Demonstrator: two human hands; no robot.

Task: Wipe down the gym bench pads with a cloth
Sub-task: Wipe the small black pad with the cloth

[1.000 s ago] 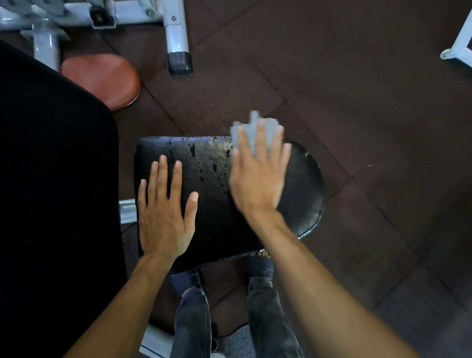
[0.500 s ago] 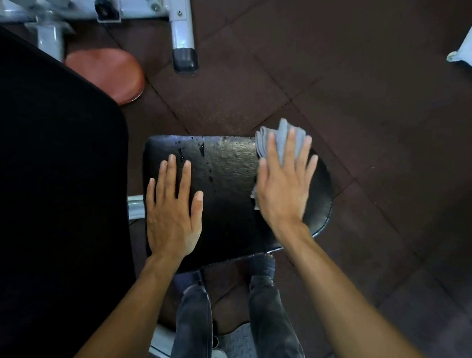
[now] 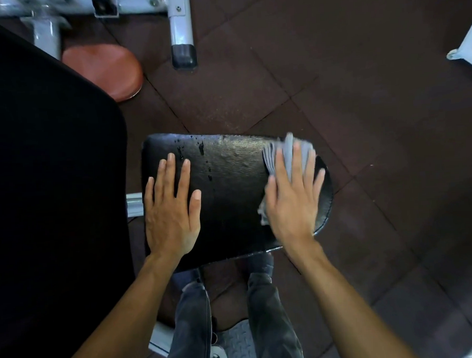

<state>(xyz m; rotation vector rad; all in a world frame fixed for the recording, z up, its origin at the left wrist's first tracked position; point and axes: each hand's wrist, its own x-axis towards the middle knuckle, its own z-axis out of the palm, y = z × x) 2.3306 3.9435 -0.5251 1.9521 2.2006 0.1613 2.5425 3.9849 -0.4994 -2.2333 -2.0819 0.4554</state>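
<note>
Head view, single frame. Black seat pad (image 3: 230, 195) sits at centre of frame, glossy, with water droplets (image 3: 200, 149) along its upper-left part. Left hand (image 3: 171, 209) lies flat, palm down, fingers spread, on the left half of the pad; it grips nothing. Right hand (image 3: 293, 197) lies flat, fingers extended, pressing a grey cloth (image 3: 278, 154) onto the right end of the pad. Cloth is bunched; folds show beyond the fingertips and a corner shows at the thumb side of the palm. Right hand slightly blurred.

Large black back pad (image 3: 52, 188) fills the left of frame. A grey metal tube (image 3: 134, 204) shows between the two pads. Reddish-brown round pad (image 3: 106, 73) at upper left, beside a white machine frame leg (image 3: 181, 31). Dark rubber tile floor (image 3: 363, 117) all around. Person's legs in dark jeans (image 3: 269, 314) at bottom centre.
</note>
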